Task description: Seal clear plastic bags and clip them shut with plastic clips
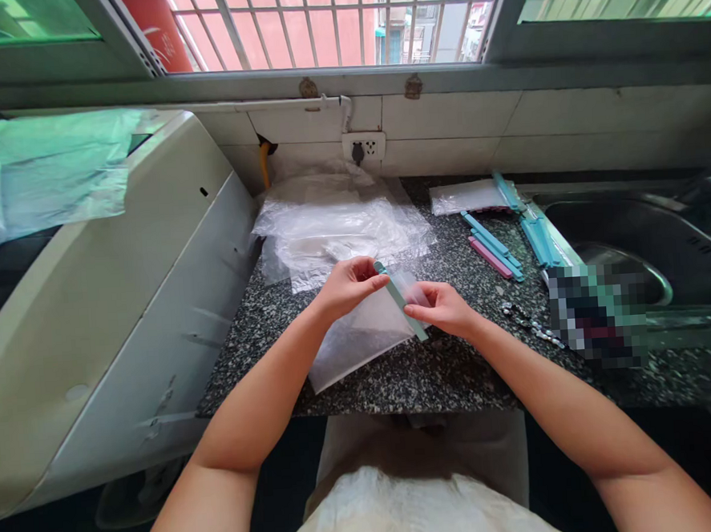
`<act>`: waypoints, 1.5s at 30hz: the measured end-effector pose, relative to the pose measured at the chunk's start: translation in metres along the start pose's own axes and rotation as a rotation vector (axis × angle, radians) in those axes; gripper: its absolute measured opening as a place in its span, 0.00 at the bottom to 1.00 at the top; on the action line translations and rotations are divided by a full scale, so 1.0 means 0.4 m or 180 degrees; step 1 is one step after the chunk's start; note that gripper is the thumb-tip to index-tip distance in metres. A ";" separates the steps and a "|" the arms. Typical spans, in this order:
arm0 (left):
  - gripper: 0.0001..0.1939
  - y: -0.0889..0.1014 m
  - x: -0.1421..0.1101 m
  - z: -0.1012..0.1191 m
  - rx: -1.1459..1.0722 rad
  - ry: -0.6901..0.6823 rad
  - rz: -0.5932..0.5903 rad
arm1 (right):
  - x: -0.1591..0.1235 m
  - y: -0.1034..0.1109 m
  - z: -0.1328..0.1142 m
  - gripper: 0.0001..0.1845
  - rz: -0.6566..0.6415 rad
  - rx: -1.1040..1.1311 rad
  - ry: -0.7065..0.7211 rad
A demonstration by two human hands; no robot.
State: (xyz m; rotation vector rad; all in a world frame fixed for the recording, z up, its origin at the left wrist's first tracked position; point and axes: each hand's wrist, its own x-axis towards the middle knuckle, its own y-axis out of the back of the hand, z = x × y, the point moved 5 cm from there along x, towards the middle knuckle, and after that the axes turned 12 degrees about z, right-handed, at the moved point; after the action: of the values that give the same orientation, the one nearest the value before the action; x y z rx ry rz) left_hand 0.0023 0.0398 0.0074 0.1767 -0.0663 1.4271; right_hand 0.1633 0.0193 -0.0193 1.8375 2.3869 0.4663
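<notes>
I'm watching the pale green strip (397,295) — it's up between both hands, slanting over the clear plastic bag (352,356) near the speckled counter's (250,361) front edge. My left hand (350,285) is nipped closed, thumb and fingers pinching the strip's upper end. And my right hand (442,309) — nearly closed too, thumb against the lower half, fingers curled at some clear film; I can't tell whether that film belongs to the bag. Beyond them, loose plastic bags (337,219) spread out, and off right lie blue strips (491,242) beside a pink strip (489,259).
</notes>
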 end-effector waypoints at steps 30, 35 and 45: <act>0.18 0.003 -0.003 0.007 -0.0038 0.0024 0.0079 | -0.003 -0.002 -0.008 0.15 0.0021 -0.0067 0.0026; 0.19 0.004 -0.003 0.008 -0.0034 -0.0008 0.0129 | -0.003 -0.002 -0.005 0.16 0.0006 -0.0146 0.0019; 0.20 0.003 -0.004 0.010 -0.0142 0.0002 0.0205 | -0.003 0.001 -0.010 0.16 0.0064 -0.0182 0.0051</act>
State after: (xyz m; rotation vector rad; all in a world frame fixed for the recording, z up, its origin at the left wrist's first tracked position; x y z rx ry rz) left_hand 0.0013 0.0378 0.0114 0.1384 -0.1042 1.4886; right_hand 0.1631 0.0174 -0.0154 1.8423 2.3417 0.5473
